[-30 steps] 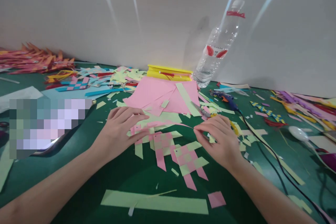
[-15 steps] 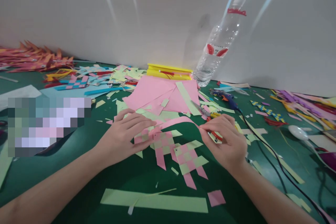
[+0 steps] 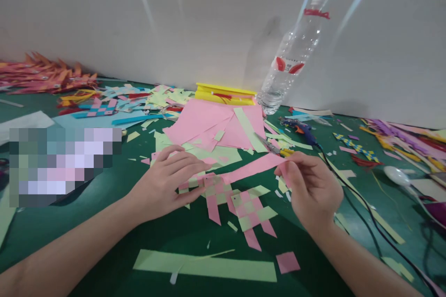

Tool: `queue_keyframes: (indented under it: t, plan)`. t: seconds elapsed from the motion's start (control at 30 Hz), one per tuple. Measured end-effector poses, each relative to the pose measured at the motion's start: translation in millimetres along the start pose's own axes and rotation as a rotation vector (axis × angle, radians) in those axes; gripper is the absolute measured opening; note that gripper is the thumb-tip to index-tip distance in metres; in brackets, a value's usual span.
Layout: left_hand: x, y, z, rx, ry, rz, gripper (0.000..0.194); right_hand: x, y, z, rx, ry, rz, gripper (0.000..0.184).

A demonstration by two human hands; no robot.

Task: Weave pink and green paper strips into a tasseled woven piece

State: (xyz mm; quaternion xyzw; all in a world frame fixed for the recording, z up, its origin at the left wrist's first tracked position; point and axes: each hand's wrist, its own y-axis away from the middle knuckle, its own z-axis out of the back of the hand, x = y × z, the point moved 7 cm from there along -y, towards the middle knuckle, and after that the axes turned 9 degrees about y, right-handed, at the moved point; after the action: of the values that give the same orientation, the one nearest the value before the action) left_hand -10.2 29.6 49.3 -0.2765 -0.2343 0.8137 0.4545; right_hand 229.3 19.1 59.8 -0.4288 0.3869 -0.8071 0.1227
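Observation:
My right hand [image 3: 311,190] pinches one end of a pink paper strip [image 3: 256,167], where it folds down between thumb and fingers. The strip slants down leftward to the woven paper fish. My left hand [image 3: 170,183] hovers by its other end, thumb and fingers apart; no firm grip shows. Below the strip lie pink-and-green woven paper fish, one [image 3: 249,211] fully visible, another [image 3: 216,190] beside it and a third partly hidden by my left fingers. Pliers with yellow handles [image 3: 273,148] lie behind my right hand, their handles partly covered.
Pink sheets [image 3: 216,123] lie behind, near a yellow holder [image 3: 225,95] and a leaning plastic bottle [image 3: 289,62]. A blue glue gun [image 3: 301,132] trails its cord rightward. A light-green strip [image 3: 205,264] and pink square [image 3: 288,262] lie in front. A pixelated object [image 3: 66,162] is left.
My right hand has moved right and turned, drawing the pink strip rightward. The strip went from nearly edge-on, through an arch, to fairly straight and flat. My left hand shifted slightly right.

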Motion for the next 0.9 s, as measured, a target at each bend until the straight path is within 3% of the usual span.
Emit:
queue_keyframes:
  t: [0.17,0.37,0.53,0.73,0.9]
  plan:
    - [-12,0,-7.3,0.127,0.067,-0.061,0.035,14,3,-9,0.113,-0.082,0.036,0.008]
    - [-25,1,-13.1,0.228,0.098,-0.167,0.049,35,12,-26,0.306,-0.068,0.246,0.016]
    - [-33,3,-11.0,0.216,0.120,-0.226,0.046,40,19,-37,0.417,-0.009,0.337,0.015]
    - [-32,5,-5.6,0.118,0.133,-0.221,0.038,38,22,-41,0.472,-0.022,0.348,0.011]
    - [-33,4,-5.0,0.110,0.142,-0.246,0.028,41,25,-43,0.491,-0.049,0.395,0.009]
